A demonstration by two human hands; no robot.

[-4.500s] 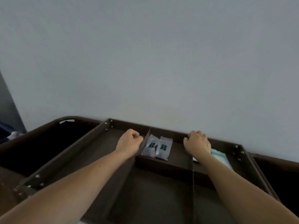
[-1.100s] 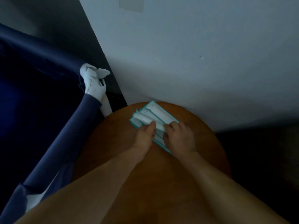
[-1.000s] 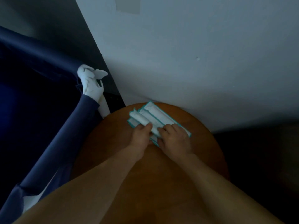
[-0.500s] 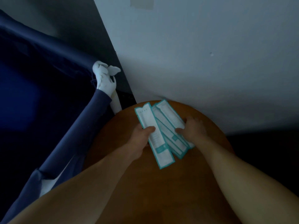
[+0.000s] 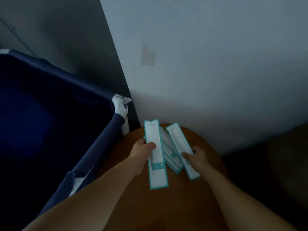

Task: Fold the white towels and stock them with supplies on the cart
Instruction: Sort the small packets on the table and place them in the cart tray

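Several long white packets with teal borders are over a round brown wooden table [image 5: 166,205]. My left hand [image 5: 141,153] grips one packet [image 5: 155,155] by its left edge, holding it upright and lengthwise. My right hand [image 5: 195,156] holds another packet [image 5: 180,144] that slants to the lower right. Between the two hands lie more packets [image 5: 170,155], partly covered by the held ones. No towels or cart are in view.
A dark blue fabric bin [image 5: 50,130] stands left of the table, with a white cloth knot [image 5: 120,104] at its corner post. A pale wall [image 5: 216,64] runs right behind the table. The floor at the right is dark.
I turned away from the cart tray to the round table and gathered the packets. In the last half second both hands lifted and spread the packets apart, one in each hand.
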